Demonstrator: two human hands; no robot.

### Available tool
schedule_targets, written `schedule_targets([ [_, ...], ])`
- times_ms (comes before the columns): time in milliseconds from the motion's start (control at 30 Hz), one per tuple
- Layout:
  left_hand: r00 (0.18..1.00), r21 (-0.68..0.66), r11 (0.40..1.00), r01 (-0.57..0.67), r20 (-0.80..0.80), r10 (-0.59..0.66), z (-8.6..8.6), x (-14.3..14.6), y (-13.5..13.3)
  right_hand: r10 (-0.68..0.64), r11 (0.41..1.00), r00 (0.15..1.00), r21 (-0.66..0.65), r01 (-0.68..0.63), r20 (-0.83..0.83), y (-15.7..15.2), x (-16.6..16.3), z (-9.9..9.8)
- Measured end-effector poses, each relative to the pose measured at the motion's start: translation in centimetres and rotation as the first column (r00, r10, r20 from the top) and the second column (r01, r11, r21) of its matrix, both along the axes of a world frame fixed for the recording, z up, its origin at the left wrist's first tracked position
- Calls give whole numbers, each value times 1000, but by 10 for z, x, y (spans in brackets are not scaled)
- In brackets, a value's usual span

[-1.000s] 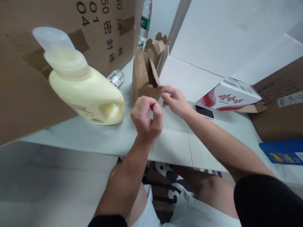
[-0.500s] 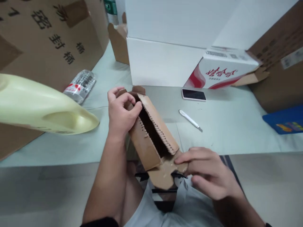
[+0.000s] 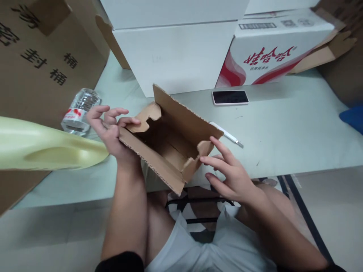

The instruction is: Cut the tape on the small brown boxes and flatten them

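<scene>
A small brown corrugated cardboard box [image 3: 170, 147] is held open between both hands at the near edge of the pale table [image 3: 283, 136]. My left hand [image 3: 109, 126] grips its left end flap, thumb on the flap and the other fingers spread. At the box's right end my right hand [image 3: 227, 172] rests with fingers stretched out, fingertips touching the notched flap. The box's inside is bare, with all its flaps standing up.
A pale yellow detergent jug [image 3: 42, 145] lies at the left, a crushed clear water bottle [image 3: 81, 109] behind it. Further back are a black phone [image 3: 230, 97], a white craft knife [image 3: 227, 134], a white box [image 3: 176, 53], a red-and-white carton [image 3: 272, 49] and a large printed cardboard box [image 3: 42, 60].
The box was drawn from the back of the table to the near edge and spread open. Both hands shifted to its ends, and the view tilted down.
</scene>
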State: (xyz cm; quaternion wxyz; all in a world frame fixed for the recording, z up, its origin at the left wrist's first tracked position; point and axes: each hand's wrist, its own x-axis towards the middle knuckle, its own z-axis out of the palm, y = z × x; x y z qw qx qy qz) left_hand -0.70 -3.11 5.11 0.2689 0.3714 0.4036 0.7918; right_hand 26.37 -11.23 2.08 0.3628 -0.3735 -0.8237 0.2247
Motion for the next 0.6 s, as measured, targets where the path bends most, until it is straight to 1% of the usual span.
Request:
schedule_targets([
  [67,1000,-13,1000,-1,-12,1,-5,1,2,-8,1000,998,10,7,59,2,-3,-7],
  [133,1000,-27,1000,-9,-26,9,-10,1,2,3,1000,998,28,-4,61,3,-5,-10],
  [167,998,-28,1000,-13,-64,12,-13,2,2,-14,998,1000,58,13,20,3,-5,-10],
  [233,981,-61,998,-18,-192,6,-20,2,2,-116,983,986,129,131,-119,2,-5,-10],
  [267,967,-91,996,-22,-253,-1,-22,2,1,-179,970,965,133,206,-193,2,-6,-11],
  [300,954,-114,993,-24,-299,-12,-24,3,1,-227,960,942,104,258,-248,2,-6,-12],
  [333,944,-132,991,-15,-329,-29,-26,3,0,-244,962,930,54,269,-274,3,-7,-13],
  [367,938,-146,989,-1,-343,-49,-26,4,0,-224,973,937,-3,231,-269,4,-7,-14],
  [400,935,-150,989,13,-348,-65,-26,4,0,-173,985,954,-49,166,-243,5,-8,-15],
  [467,929,-157,987,36,-358,-91,-24,4,1,-68,995,982,-78,55,-174,7,-9,-15],
  [533,923,-202,978,48,-365,-120,-22,3,1,-30,998,991,-65,21,-128,8,-8,-15],
  [600,902,-249,966,74,-396,-171,-20,1,2,-28,998,992,-63,21,-121,8,-6,-16],
])
